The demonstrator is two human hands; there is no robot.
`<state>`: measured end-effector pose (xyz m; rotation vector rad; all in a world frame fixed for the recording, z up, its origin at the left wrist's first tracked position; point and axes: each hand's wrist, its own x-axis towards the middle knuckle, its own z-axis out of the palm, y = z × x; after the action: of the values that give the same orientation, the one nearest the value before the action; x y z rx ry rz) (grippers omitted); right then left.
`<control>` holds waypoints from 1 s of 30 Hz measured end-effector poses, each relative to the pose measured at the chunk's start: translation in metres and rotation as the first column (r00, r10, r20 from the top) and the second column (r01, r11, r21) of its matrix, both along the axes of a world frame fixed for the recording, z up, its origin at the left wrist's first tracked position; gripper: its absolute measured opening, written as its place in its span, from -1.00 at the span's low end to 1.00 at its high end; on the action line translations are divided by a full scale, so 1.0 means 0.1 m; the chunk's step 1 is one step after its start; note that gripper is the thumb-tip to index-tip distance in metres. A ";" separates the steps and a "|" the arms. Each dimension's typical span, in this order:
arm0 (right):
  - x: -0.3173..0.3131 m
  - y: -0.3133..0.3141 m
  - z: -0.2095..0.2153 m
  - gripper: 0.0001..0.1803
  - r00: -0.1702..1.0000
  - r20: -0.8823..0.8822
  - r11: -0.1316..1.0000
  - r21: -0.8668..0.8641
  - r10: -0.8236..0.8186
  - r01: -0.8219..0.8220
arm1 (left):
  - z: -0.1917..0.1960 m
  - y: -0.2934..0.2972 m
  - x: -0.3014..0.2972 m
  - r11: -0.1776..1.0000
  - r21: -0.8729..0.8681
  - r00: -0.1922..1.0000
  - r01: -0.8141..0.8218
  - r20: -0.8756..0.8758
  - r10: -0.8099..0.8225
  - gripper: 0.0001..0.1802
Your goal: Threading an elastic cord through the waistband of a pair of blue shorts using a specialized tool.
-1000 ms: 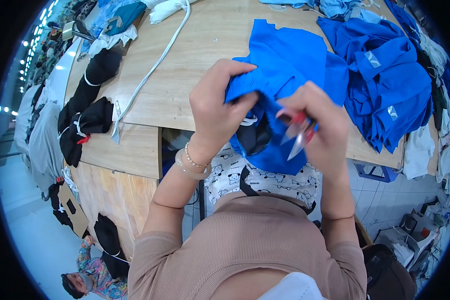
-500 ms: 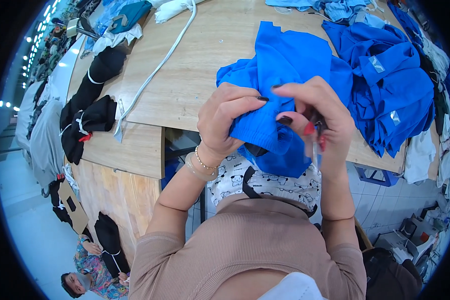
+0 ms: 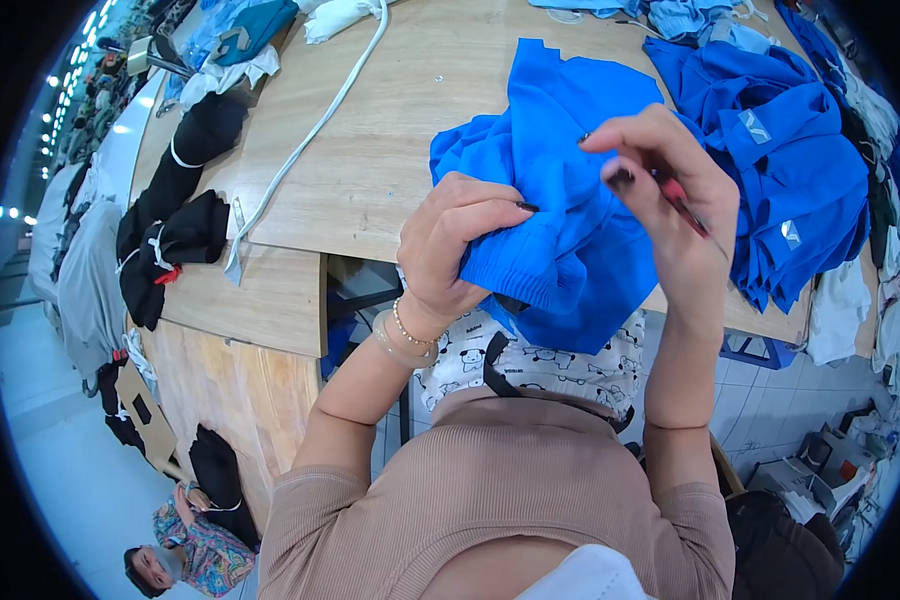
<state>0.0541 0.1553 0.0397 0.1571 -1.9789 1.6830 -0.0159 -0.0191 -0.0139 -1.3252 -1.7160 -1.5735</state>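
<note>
My left hand (image 3: 450, 235) is closed on a bright blue garment (image 3: 590, 110), its thumb pressing near a gathered elastic edge (image 3: 515, 268). Part of the garment lies on the table and part hangs over the front edge. Raised to the right of the garment is my right hand (image 3: 685, 190). Small thread snips (image 3: 678, 195) with a red handle and a thin metal point are tucked in its curled fingers, partly hidden. The thumb and forefinger of that hand are a little apart; whether a thread runs between them is too blurred to tell.
A pile of blue garments (image 3: 780, 150) lies at the right of the wooden table (image 3: 370, 150). Black tied bundles (image 3: 185, 225) and a white cord (image 3: 315, 135) are at the left. Light blue cloth (image 3: 680, 20) lies at the back. Another person (image 3: 195, 545) holds a black bundle at lower left.
My right hand has moved up and to the right, away from the elastic edge, carrying the snips. My left hand keeps its hold. The person at lower left has shifted a little.
</note>
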 end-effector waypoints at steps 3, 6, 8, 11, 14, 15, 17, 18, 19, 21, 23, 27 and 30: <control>0.09 -0.06 0.10 -0.84 0.999 0.014 0.956 0.287 0.052 -0.054 | 0.01 0.01 0.01 1.000 -0.003 1.000 -0.001 0.014 0.001 -0.65; 0.03 -0.10 0.06 -0.89 0.995 -0.005 0.952 0.292 0.097 -0.091 | 0.03 0.03 0.01 0.997 -0.021 0.997 0.075 0.006 -0.075 -0.66; 0.01 -0.10 0.05 -0.92 0.994 0.083 0.991 0.100 0.078 -0.086 | 0.01 0.03 0.00 0.999 -0.027 0.999 0.036 -0.015 -0.036 -0.67; 0.02 0.03 0.09 -0.92 0.983 0.076 0.973 0.150 0.165 -0.175 | 0.03 0.03 0.00 0.999 -0.030 0.999 0.032 0.017 -0.031 -0.68; 0.03 0.04 0.09 -0.86 0.970 0.077 0.942 0.231 0.231 -0.243 | 0.03 0.04 0.01 0.998 -0.045 0.998 0.053 0.023 -0.052 -0.69; 0.03 0.05 0.12 -0.89 0.966 0.093 0.928 0.269 0.240 -0.257 | 0.03 0.05 0.01 0.996 -0.054 0.997 0.075 0.022 -0.074 -0.70; 0.01 0.09 0.10 -0.92 0.963 0.112 0.914 0.306 0.244 -0.267 | 0.04 0.07 0.01 0.996 -0.053 0.997 0.072 0.001 -0.072 -0.71; -0.02 0.13 0.04 -0.94 0.972 0.085 0.928 0.290 0.220 -0.235 | 0.04 0.09 0.01 0.997 -0.052 0.998 0.064 -0.023 -0.065 -0.71; -0.03 0.15 0.02 -0.95 0.979 0.059 0.940 0.275 0.195 -0.204 | 0.05 0.09 0.02 0.997 -0.050 0.997 0.066 -0.021 -0.067 -0.71; 0.02 0.18 0.10 -0.92 0.992 0.059 0.958 0.259 0.111 -0.123 | 0.06 0.09 0.02 0.996 -0.061 0.998 0.059 -0.007 -0.059 -0.72; 0.11 0.22 0.18 -0.86 0.999 -0.026 0.950 0.310 0.035 -0.025 | 0.07 0.09 0.01 0.996 -0.069 0.998 0.061 -0.006 -0.062 -0.73; 0.29 0.17 0.25 -0.77 0.995 -0.022 0.872 0.484 0.096 -0.073 | 0.07 0.08 0.00 0.993 -0.104 0.998 0.058 -0.009 -0.059 -0.75; 0.36 0.12 0.26 -0.73 0.998 0.016 0.825 0.562 0.057 -0.056 | 0.11 0.10 0.00 0.988 -0.130 0.996 0.089 -0.003 -0.090 -0.75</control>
<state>0.0902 0.1668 0.0653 0.4316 -2.4393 1.0721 -0.0156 -0.0095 -0.0027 -1.4897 -1.8026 -1.5237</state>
